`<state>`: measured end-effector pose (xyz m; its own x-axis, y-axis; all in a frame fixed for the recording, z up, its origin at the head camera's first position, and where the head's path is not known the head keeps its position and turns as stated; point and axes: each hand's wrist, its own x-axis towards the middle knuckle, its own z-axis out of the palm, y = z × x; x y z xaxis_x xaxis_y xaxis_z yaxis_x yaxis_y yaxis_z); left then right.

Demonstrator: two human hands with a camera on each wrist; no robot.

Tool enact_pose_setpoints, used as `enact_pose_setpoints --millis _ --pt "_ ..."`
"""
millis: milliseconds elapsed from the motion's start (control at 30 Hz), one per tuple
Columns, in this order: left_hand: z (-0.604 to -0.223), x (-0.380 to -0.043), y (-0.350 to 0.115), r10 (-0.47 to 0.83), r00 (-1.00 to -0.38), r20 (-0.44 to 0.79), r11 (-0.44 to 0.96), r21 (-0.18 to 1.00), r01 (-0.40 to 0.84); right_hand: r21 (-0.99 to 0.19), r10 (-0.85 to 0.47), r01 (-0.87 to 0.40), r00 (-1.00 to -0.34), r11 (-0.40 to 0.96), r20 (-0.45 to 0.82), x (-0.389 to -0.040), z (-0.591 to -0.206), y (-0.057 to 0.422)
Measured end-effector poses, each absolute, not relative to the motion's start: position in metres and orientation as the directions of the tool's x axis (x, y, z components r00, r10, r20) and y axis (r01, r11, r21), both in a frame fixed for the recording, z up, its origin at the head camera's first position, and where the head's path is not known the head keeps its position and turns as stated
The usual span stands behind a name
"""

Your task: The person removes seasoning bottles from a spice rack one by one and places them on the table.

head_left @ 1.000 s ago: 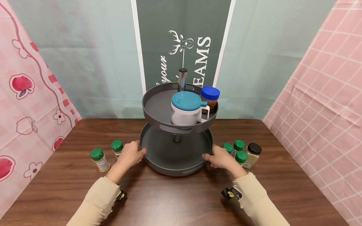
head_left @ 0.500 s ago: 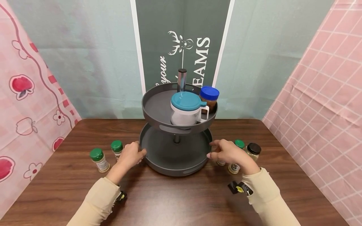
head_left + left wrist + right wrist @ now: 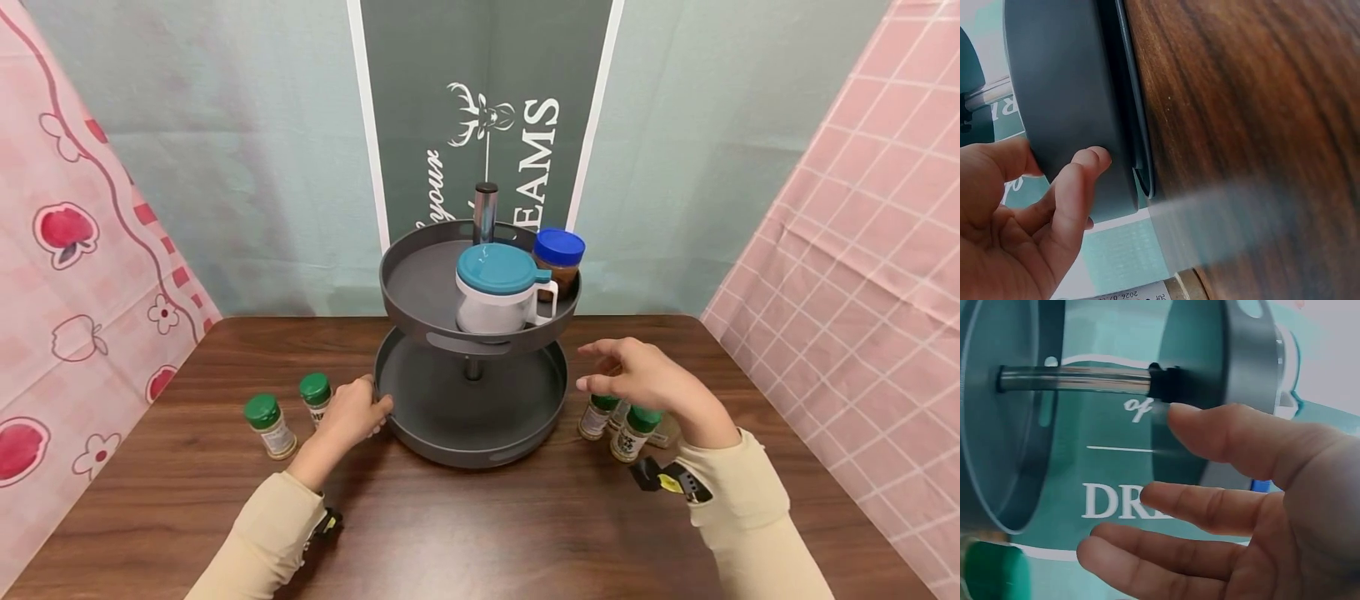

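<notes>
A dark grey two-tier turntable (image 3: 480, 433) stands on the table. My left hand (image 3: 352, 410) pinches the left rim of its lower tray. In the left wrist view, the thumb (image 3: 1013, 156) hooks over the rim and the fingers lie against the outer wall. My right hand (image 3: 645, 379) hovers to the right of the turntable, apart from it, with spread fingers holding nothing. Below that hand stand several green-capped spice bottles (image 3: 628, 442), partly hidden. The upper tray bears a white mug-like container with a teal lid (image 3: 497, 287) and a brown jar with a blue lid (image 3: 558, 254).
Two more green-capped spice bottles (image 3: 272, 429) stand left of the turntable, one partly behind my left hand. A squat jar (image 3: 666, 432) is mostly hidden beneath my right wrist. Cloth hangs behind the wooden table (image 3: 480, 533) and on both sides.
My right hand has let go of the lower tray's right rim, opened, and moved right and up over the spice bottles. My left hand stays on the rim.
</notes>
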<state>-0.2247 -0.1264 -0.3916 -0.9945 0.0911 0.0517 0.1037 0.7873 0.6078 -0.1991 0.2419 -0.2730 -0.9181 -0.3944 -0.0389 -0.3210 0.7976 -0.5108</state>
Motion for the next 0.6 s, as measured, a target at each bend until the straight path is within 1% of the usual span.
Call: enact_pose_setpoints --millis 200,400,600 --pt "-0.392 -0.225 -0.126 0.092 -0.994 0.058 0.778 0.619 0.108 -0.463 -0.401 -0.366 -0.916 0.807 0.026 -0.194 -0.254 0.243" --pt "-0.391 -0.225 -0.126 0.097 -0.994 0.052 0.776 0.622 0.108 -0.404 -0.387 -0.386 -0.918 0.830 0.082 -0.190 -0.234 0.242" --pt "-0.392 -0.226 -0.126 0.103 -0.994 0.045 0.782 0.614 0.109 -0.416 -0.368 -0.381 -0.923 0.826 0.116 -0.189 -0.221 0.237"
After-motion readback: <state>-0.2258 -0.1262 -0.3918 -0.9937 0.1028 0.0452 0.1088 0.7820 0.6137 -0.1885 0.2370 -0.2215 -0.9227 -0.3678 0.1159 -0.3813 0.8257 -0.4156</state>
